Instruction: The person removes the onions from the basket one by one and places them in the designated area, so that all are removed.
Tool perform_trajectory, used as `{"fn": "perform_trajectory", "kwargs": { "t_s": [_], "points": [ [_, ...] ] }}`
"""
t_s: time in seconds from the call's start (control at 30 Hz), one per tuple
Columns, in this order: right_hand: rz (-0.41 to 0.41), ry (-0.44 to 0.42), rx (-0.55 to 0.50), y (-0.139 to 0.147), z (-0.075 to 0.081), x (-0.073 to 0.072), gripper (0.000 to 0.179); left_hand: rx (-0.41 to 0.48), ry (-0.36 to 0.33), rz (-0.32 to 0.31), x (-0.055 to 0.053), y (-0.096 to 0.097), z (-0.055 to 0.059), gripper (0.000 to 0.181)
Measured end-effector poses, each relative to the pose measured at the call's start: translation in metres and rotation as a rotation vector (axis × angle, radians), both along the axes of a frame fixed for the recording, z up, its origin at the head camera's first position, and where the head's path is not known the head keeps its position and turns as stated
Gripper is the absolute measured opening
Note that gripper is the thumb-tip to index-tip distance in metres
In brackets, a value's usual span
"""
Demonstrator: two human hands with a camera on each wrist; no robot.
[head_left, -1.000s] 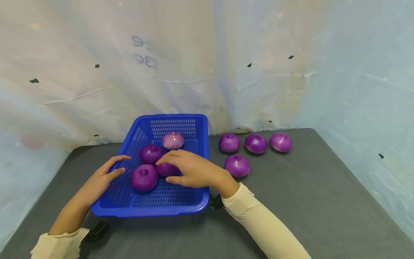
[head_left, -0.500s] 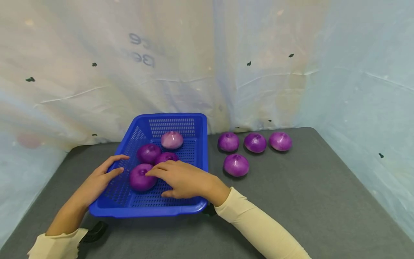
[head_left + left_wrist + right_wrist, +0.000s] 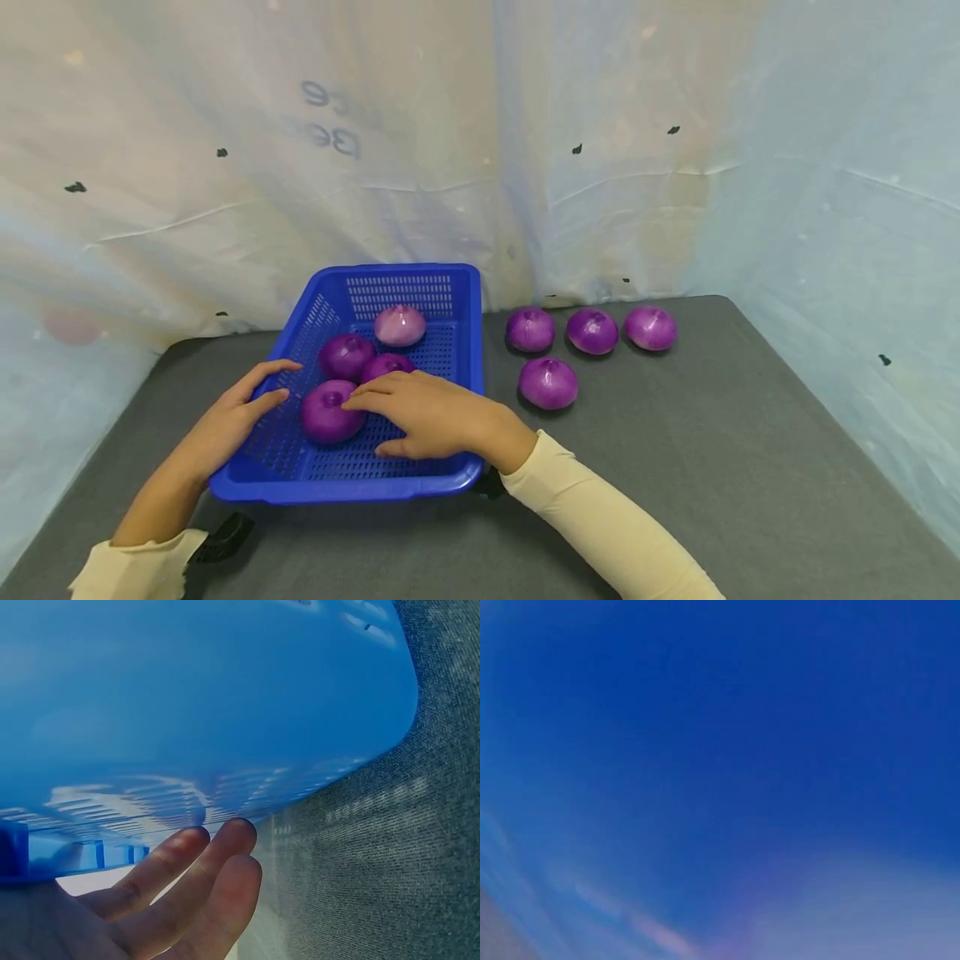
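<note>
Head view: a blue basket [image 3: 352,492] is seen on the grey surface [image 3: 720,467], with four onions contained in it. A pale pink onion [image 3: 400,326] is placed farthest back; a dark purple onion [image 3: 346,358] is set nearer and to the left, with a half-hidden onion [image 3: 387,364] just beside it; a large purple onion [image 3: 326,417] lies nearest the front. The basket's left rim is grasped by the left hand [image 3: 234,410], the thumb and forefinger being hooked over it, while the other fingers [image 3: 229,896] are shown by the left wrist camera along the outer wall. The right hand [image 3: 420,417] is lowered into the basket with its fingers loosely released; the large onion is overlapped by the fingertips, though whether it is touched cannot be told. Right of the basket, three onions [image 3: 592,332] are lined up along the back, and a single onion [image 3: 548,384] is placed in front of them. Only blurred blue is given by the right wrist camera.
</note>
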State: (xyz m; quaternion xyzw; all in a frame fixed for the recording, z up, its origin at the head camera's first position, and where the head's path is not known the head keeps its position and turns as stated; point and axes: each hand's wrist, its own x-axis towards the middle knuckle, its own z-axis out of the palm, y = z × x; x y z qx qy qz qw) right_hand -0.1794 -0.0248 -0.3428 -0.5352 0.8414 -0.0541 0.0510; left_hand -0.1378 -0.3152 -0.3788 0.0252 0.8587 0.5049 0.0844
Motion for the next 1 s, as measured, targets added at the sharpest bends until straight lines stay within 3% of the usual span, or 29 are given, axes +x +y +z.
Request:
{"fn": "perform_trajectory", "kwargs": {
  "t_s": [0.17, 0.37, 0.47, 0.57, 0.67, 0.8, 1.0],
  "points": [
    [-0.001, -0.080, -0.085, 0.032, 0.012, -0.002, 0.057, 0.012, 0.004, -0.016, -0.005, 0.009, -0.006, 0.050],
    [-0.031, -0.097, -0.203, 0.057, 0.061, -0.006, 0.054, -0.040, 0.004, -0.013, -0.005, 0.007, -0.003, 0.052],
    [-0.038, -0.140, -0.273, 0.045, 0.085, -0.021, 0.051, -0.033, -0.009, -0.016, -0.005, 0.002, 0.000, 0.052],
    [-0.100, -0.261, -0.344, 0.021, 0.093, -0.047, 0.052, -0.026, -0.017, -0.017, -0.006, 0.000, 0.000, 0.053],
    [-0.208, -0.356, -0.397, -0.004, 0.080, -0.079, 0.055, -0.012, -0.017, -0.017, -0.006, 0.001, -0.003, 0.052],
    [-0.349, -0.397, -0.386, -0.022, 0.046, -0.113, 0.059, 0.009, -0.009, -0.016, -0.006, 0.004, -0.007, 0.052],
    [-0.492, -0.498, -0.382, -0.024, 0.002, -0.132, 0.067, 0.024, -0.017, -0.017, -0.003, 0.005, -0.010, 0.052]
  ]
}}
